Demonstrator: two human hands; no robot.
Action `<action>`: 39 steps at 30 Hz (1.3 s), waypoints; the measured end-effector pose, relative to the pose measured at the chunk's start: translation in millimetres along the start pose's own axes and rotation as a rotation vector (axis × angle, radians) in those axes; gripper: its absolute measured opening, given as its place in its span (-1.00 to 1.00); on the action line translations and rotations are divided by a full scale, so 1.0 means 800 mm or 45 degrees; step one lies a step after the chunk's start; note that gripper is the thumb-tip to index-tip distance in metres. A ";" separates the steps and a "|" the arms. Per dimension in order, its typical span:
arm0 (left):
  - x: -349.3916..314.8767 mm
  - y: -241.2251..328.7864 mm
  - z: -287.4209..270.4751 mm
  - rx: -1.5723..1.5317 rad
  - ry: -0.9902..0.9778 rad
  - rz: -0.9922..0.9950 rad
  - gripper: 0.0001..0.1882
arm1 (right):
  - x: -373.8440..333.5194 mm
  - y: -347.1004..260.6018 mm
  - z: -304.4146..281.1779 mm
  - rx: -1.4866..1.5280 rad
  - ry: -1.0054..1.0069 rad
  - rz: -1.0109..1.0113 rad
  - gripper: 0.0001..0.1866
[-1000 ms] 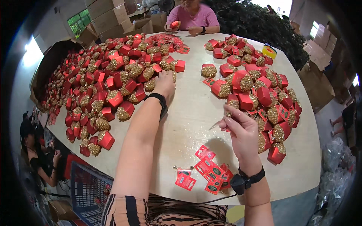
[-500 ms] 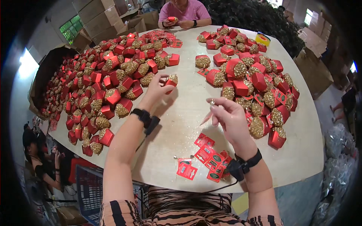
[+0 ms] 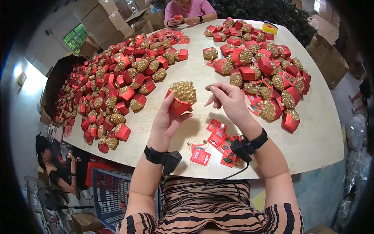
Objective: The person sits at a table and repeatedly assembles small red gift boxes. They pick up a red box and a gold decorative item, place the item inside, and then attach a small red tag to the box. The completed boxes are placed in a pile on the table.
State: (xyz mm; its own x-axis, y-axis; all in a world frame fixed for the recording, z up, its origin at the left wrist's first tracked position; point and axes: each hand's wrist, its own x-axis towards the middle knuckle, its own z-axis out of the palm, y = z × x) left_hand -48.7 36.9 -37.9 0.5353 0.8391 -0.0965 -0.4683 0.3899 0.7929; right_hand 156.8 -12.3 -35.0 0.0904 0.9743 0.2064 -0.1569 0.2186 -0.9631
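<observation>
Both hands (image 3: 167,117) (image 3: 230,102) raised, fingers curled

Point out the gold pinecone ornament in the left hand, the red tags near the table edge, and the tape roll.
gold pinecone ornament (image 3: 183,93), head view, gold scales.
red tags (image 3: 200,156), head view, nearest tag's face.
tape roll (image 3: 269,27), head view, yellow rim.

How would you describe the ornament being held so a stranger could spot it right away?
Start at the big pale table with ornament piles on both sides. In the bare strip between them, near the front edge, the left hand lifts one gold pinecone ornament with a red base. It alone is off the table, apart from both piles.
</observation>
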 end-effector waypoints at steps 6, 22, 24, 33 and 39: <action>-0.014 -0.011 0.027 0.017 0.134 -0.037 -0.56 | -0.005 -0.003 0.008 -0.450 0.010 -0.287 -0.69; -0.020 -0.017 0.048 0.208 0.170 0.025 -0.64 | -0.008 -0.003 0.010 -0.562 -0.001 -0.384 -0.63; -0.019 -0.016 0.046 0.254 0.161 0.054 -0.66 | -0.009 -0.002 0.012 -0.555 0.006 -0.369 -0.63; -0.019 -0.013 0.055 0.438 0.110 0.226 -0.68 | -0.007 0.013 0.014 -0.429 0.046 -0.311 -0.64; -0.019 -0.002 0.052 0.682 0.094 0.341 -0.66 | -0.005 0.014 0.013 -0.442 0.020 -0.312 -0.64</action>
State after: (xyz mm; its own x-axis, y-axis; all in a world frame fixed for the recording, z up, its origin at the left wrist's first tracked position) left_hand -27.0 7.7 -13.0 0.3883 0.9134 0.1217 -0.1503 -0.0675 0.9863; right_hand 144.5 -13.5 -44.5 0.0995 0.8943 0.4362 0.2117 0.4094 -0.8875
